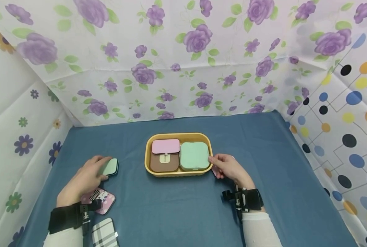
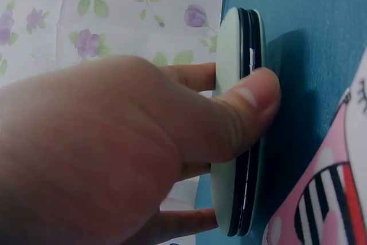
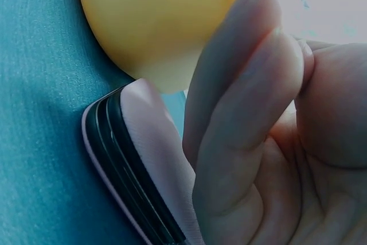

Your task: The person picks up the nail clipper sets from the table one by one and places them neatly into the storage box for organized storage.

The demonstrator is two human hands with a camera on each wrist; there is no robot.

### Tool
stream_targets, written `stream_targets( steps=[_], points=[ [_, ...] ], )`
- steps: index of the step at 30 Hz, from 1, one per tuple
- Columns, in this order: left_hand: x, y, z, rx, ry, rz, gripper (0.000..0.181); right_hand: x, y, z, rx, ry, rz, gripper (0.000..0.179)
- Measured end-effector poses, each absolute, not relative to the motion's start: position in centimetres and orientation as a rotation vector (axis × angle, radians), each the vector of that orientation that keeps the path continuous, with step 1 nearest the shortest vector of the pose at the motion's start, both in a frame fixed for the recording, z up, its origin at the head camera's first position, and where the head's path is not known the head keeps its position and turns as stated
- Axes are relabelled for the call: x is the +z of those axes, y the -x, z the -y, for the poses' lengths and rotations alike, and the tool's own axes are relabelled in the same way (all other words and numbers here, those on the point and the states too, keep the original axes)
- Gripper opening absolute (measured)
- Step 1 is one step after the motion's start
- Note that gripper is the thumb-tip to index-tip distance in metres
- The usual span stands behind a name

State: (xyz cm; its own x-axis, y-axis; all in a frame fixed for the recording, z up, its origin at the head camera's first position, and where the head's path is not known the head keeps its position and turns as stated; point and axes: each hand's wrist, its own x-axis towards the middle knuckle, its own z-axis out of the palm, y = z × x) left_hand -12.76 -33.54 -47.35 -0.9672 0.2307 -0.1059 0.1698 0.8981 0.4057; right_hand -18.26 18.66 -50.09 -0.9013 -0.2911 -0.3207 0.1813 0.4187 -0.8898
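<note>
My left hand (image 1: 89, 175) grips a small mint-green compact (image 1: 110, 167) on the left of the cloth. Its thumb lies across the compact's dark edge (image 2: 251, 142) in the left wrist view, with fingers behind the shell. At the tray's right end, my right hand (image 1: 231, 168) pinches the rim of a yellow tray (image 1: 177, 174); the far side of that hold is hidden. Under the right hand lies a pink compact (image 3: 155, 130) with a dark edge, mostly covered in the head view.
The tray holds a mint-green square case (image 1: 194, 156), a brown case (image 1: 164, 164) and a pink case (image 1: 166, 146). A pink cartoon-print compact (image 1: 106, 202) and a plaid one (image 1: 104, 233) lie by my left forearm. Patterned cloth walls (image 1: 177, 65) border the blue cloth (image 1: 171, 216).
</note>
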Motion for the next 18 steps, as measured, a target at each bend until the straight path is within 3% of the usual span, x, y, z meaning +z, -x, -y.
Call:
stream_targets(
  steps=[18],
  points=[
    [-47.3, 13.0, 32.3, 0.653, -0.380, -2.910, 0.067, -50.0, 18.3, -18.5, -1.488, 0.102, -2.243, 0.056]
  ],
)
